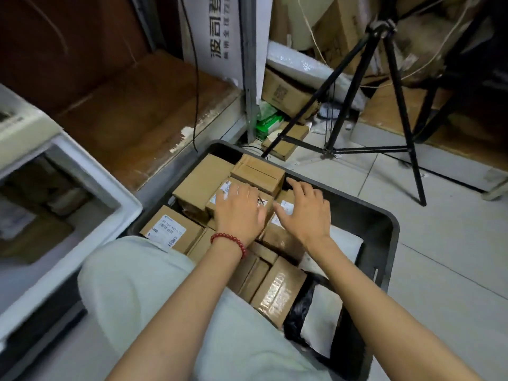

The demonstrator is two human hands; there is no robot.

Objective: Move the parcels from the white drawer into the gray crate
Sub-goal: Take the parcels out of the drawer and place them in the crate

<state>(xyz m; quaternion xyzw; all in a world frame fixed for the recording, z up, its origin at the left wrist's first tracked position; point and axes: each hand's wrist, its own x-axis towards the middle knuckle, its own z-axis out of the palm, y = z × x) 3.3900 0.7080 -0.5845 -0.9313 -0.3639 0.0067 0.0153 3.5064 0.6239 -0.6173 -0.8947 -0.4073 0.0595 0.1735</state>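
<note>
On the left the white drawer is showing blurred brown shapes, probably goods waiting to go, so I'd judge the job is running well along, not finished. Beside it the gray crate is sitting on the tiled floor, filling with cardboard parcels; the left hand and right hand are lying spread over the top boxes, gripping nothing. Rightward, a black tripod is standing among stacked cartons.

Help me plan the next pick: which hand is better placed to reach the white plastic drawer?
Left. The left hand, over the dark gray plastic crate, is nearer the white plastic drawer; the right hand would likely have to cross over.
</note>
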